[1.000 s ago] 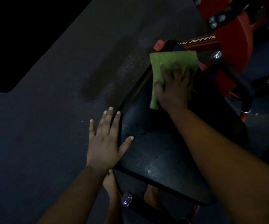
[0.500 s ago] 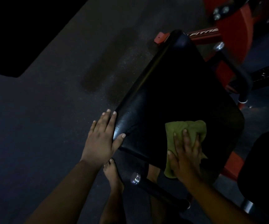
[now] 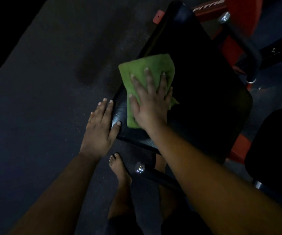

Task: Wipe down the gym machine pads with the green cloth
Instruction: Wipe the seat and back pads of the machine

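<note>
Nearest the camera, a bare foot (image 3: 120, 168) stood on the dark gym floor (image 3: 43, 107) just below the left wrist, beside a black bar with a shiny metal end cap (image 3: 139, 167) that ran under the right forearm. Above that, the left hand (image 3: 101, 128) lay flat with straight fingers along the near left edge of the black seat pad (image 3: 204, 99), the thumb touching the pad's corner, bracing it; this hand had kept the same place for the last second. Just to its right and slightly beyond, the right hand (image 3: 149, 102) pressed down with spread, straight fingers on the green cloth (image 3: 140, 68), holding it flat against the pad's left side. The two hands were apart but near each other. Half a second earlier the cloth and right hand had been at the pad's near right corner, and half a second before that at the pad's far end; the cloth had therefore travelled down the pad and then back up and across to the left. This suggested broad back-and-forth strokes, with much of this pad probably covered. Beyond the right hand's fingertips, the pad's far end met the red machine frame (image 3: 238, 17), and a black handle (image 3: 248, 53) curved off to the far right.
</note>
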